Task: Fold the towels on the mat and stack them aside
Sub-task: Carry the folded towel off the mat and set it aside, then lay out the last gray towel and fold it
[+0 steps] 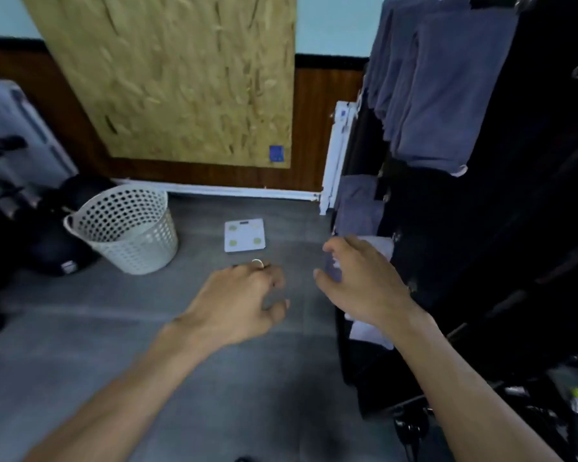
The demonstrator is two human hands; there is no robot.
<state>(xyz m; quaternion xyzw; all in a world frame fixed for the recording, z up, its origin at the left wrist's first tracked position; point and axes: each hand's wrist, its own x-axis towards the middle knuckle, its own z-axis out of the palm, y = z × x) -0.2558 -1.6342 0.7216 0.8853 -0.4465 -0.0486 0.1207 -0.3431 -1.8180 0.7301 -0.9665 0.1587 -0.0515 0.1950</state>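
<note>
Beside the rack (514, 228), both hands empty: left hand (237, 305) loosely curled, right hand (361, 281) spread. Risk: tugging one hanging towel (437, 95) drags neighbours off.

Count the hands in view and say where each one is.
2. The left hand hovers over the grey floor near the middle, fingers loosely curled, holding nothing. The right hand reaches toward the dark rack on the right.

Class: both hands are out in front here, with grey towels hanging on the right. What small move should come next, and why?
Probably the right hand reaches on to take a grey towel off the dark rack: both hands look empty, the left hand loosely curled, and no mat is in view.
</note>
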